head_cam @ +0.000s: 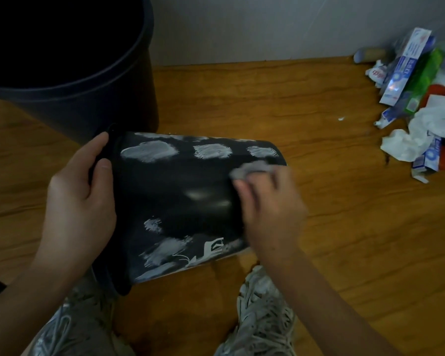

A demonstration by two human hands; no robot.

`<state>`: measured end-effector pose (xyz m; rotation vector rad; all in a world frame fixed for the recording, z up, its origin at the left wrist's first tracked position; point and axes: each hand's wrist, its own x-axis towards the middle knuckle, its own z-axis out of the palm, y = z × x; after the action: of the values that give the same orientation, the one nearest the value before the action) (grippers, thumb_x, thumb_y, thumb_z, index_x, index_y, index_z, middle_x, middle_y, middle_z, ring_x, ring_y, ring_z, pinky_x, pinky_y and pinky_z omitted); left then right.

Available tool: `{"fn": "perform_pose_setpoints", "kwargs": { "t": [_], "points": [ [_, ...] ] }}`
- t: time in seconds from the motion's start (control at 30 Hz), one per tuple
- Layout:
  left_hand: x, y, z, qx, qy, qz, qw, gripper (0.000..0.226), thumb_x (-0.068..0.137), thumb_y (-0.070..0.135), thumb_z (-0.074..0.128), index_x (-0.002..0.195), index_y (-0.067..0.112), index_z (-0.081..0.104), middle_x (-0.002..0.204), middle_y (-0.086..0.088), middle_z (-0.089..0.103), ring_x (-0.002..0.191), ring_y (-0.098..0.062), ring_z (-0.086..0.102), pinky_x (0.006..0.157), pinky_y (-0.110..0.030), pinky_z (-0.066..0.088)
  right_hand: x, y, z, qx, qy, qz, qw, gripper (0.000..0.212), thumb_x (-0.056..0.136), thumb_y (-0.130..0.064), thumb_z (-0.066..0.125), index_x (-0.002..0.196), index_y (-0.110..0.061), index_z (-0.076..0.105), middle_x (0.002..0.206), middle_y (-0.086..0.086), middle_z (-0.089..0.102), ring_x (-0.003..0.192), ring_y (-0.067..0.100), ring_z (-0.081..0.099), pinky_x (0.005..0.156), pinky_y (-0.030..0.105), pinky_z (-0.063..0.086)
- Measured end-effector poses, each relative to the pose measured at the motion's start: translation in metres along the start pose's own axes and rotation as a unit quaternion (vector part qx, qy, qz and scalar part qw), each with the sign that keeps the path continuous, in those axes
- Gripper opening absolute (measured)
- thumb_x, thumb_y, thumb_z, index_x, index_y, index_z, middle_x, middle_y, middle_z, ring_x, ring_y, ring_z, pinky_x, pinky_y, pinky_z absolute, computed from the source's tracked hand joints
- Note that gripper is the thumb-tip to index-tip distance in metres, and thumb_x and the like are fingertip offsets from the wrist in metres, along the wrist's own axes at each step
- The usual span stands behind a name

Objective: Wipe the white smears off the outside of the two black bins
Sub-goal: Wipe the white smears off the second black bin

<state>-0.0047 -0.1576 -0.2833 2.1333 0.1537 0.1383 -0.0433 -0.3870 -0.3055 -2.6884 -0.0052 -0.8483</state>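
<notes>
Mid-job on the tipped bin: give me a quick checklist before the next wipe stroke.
1. Small black bin steadied: ok, left hand grips its rim.
2. Wipe in hand: ok, right hand holds a grey cloth against the bin near its base.
3. Middle band clean: ok, only glare shows.
4. Upper smears gone: not ok.
5. Lower smears gone: not ok.
6. Large black bin outside clean: cannot tell.

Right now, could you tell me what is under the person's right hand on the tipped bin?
A crumpled grey wipe sits under the right hand, pressed against the tipped black bin near its base. Any smear beneath the wipe and hand is covered and cannot be seen.
</notes>
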Motion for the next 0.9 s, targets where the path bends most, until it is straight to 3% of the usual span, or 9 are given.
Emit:
{"fn": "perform_pose_setpoints", "kwargs": {
  "t": [0.07, 0.13, 0.27, 0.4, 0.47, 0.6, 0.73, 0.8, 0.9],
  "points": [
    [0.001, -0.005, 0.001, -0.004, -0.001, 0.003, 1.0, 0.039, 0.103, 0.02, 0.037, 0.142, 0.018, 0.043, 0.114, 0.041, 0.041, 0.108, 0.028, 0.041, 0.088, 0.006, 0.031, 0.006, -0.027, 0.009, 0.037, -0.028, -0.067, 0.997, 0.026, 0.097, -0.028, 0.056, 0.083, -0.009, 0.066, 0.086, 0.01, 0.062, 0.066, 0.013, 0.055, 0.05, 0.019, 0.045],
    [0.002, -0.008, 0.002, -0.012, -0.004, 0.005, 1.0, 0.039, 0.103, 0.02, 0.037, 0.142, 0.018, 0.043, 0.112, 0.043, 0.042, 0.111, 0.026, 0.042, 0.088, 0.005, 0.032, 0.009, -0.035, 0.013, 0.06, -0.029, -0.073, 0.995, 0.029, 0.099, -0.03, 0.056, 0.081, -0.009, 0.067, 0.085, 0.008, 0.062, 0.065, 0.013, 0.055, 0.05, 0.021, 0.046],
    [0.001, -0.012, 0.001, -0.036, -0.005, 0.01, 0.999, 0.039, 0.103, 0.023, 0.036, 0.142, 0.025, 0.043, 0.113, 0.044, 0.049, 0.117, 0.017, 0.045, 0.09, 0.002, 0.035, 0.002, -0.003, 0.005, 0.031, 0.007, -0.002, 0.999, 0.034, 0.1, -0.031, 0.051, 0.082, -0.008, 0.068, 0.085, 0.008, 0.062, 0.065, 0.009, 0.052, 0.055, 0.013, 0.038],
    [0.002, -0.013, 0.002, -0.039, -0.006, 0.01, 0.999, 0.04, 0.103, 0.025, 0.036, 0.142, 0.024, 0.043, 0.115, 0.042, 0.047, 0.118, 0.016, 0.045, 0.093, 0.0, 0.035, 0.002, 0.045, -0.008, -0.03, 0.002, 0.121, 0.992, 0.025, 0.098, -0.03, 0.055, 0.085, -0.01, 0.063, 0.09, 0.007, 0.058, 0.067, 0.011, 0.051, 0.053, 0.011, 0.032],
    [0.004, -0.012, 0.002, -0.031, -0.006, 0.006, 0.999, 0.04, 0.102, 0.027, 0.036, 0.142, 0.025, 0.043, 0.117, 0.042, 0.044, 0.118, 0.018, 0.043, 0.096, -0.001, 0.033, 0.008, 0.053, -0.009, -0.041, 0.0, 0.14, 0.989, 0.025, 0.098, -0.03, 0.056, 0.085, -0.01, 0.063, 0.089, 0.007, 0.057, 0.067, 0.012, 0.051, 0.055, 0.008, 0.028],
    [0.003, -0.01, 0.003, -0.019, -0.001, 0.008, 1.0, 0.039, 0.103, 0.022, 0.036, 0.142, 0.02, 0.043, 0.116, 0.042, 0.04, 0.112, 0.026, 0.04, 0.093, 0.004, 0.031, 0.011, 0.009, 0.0, 0.001, -0.012, 0.063, 0.998, 0.025, 0.096, -0.03, 0.054, 0.085, -0.01, 0.065, 0.089, 0.008, 0.059, 0.065, 0.012, 0.051, 0.05, 0.018, 0.042],
    [0.0, -0.013, 0.002, -0.022, -0.004, 0.008, 1.0, 0.04, 0.103, 0.028, 0.035, 0.142, 0.025, 0.041, 0.126, 0.029, 0.048, 0.121, 0.014, 0.044, 0.099, -0.006, 0.036, 0.009, -0.062, 0.016, 0.105, -0.066, -0.069, 0.99, 0.024, 0.096, -0.03, 0.06, 0.085, -0.01, 0.067, 0.085, 0.008, 0.059, 0.063, 0.013, 0.054, 0.047, 0.024, 0.048],
    [0.002, -0.012, 0.001, -0.02, -0.005, 0.001, 1.0, 0.04, 0.103, 0.028, 0.035, 0.142, 0.025, 0.042, 0.129, 0.023, 0.048, 0.12, 0.013, 0.045, 0.098, -0.006, 0.037, 0.013, -0.064, 0.018, 0.111, -0.069, -0.066, 0.989, 0.024, 0.096, -0.03, 0.06, 0.084, -0.01, 0.067, 0.086, 0.007, 0.06, 0.064, 0.012, 0.055, 0.048, 0.024, 0.049],
    [0.001, -0.008, 0.001, -0.02, -0.003, 0.003, 1.0, 0.04, 0.103, 0.022, 0.036, 0.142, 0.02, 0.042, 0.12, 0.038, 0.043, 0.113, 0.024, 0.041, 0.093, 0.003, 0.032, 0.012, -0.029, 0.01, 0.059, -0.037, -0.004, 0.998, 0.025, 0.096, -0.03, 0.055, 0.085, -0.011, 0.067, 0.088, 0.007, 0.061, 0.065, 0.009, 0.054, 0.051, 0.017, 0.045]
  ]
}}
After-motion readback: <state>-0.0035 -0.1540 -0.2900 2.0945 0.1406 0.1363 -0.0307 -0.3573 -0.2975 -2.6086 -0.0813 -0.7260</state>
